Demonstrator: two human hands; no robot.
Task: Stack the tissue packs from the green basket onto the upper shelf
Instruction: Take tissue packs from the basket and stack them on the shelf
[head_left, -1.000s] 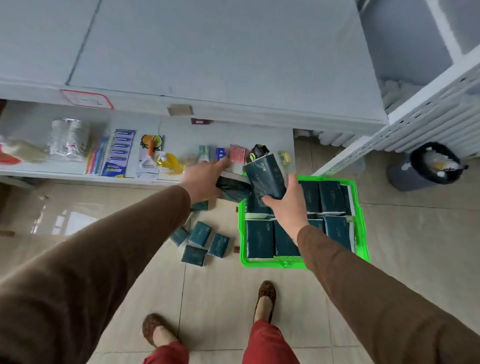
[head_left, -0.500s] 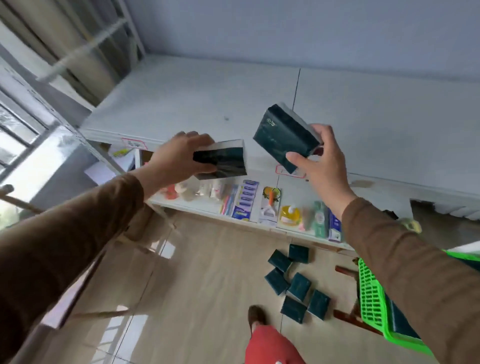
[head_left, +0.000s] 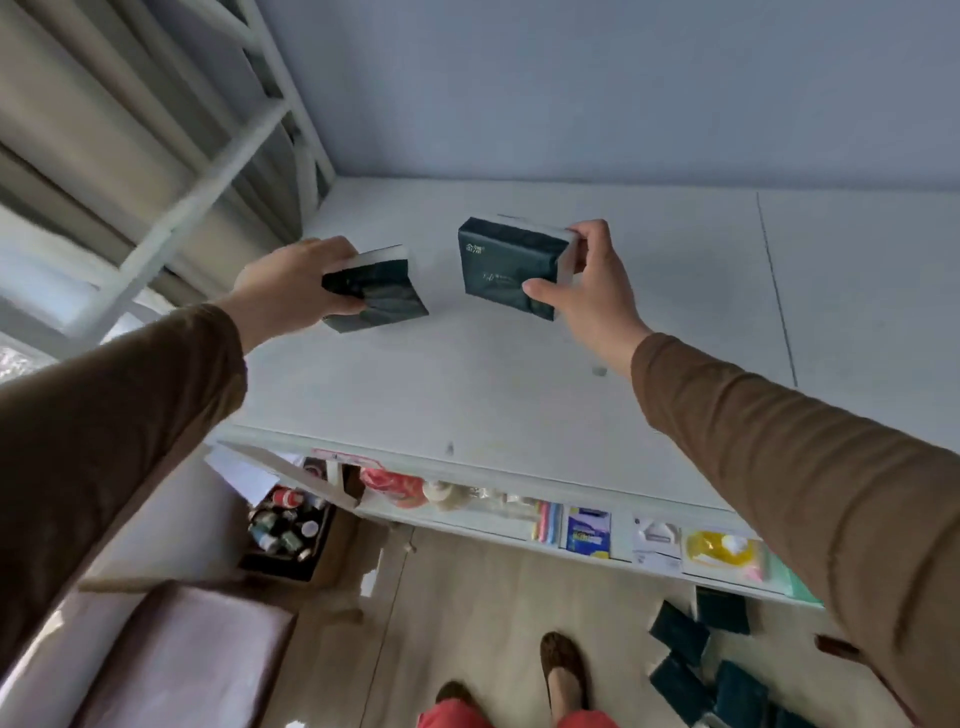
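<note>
tissue pack (head_left: 506, 270) | pale logo + chars, top-left corner | too small to read

Both arms reach forward and up toward the middle of the frame, in brown sleeves that end at the wrists. The left hand (head_left: 291, 283), left of centre, has its back turned up, its fingers curled around a dark tissue pack (head_left: 376, 293). The right hand (head_left: 587, 291), just right of centre, pinches a second dark pack (head_left: 506, 265), thumb on the near face and fingers over the far edge.
</note>
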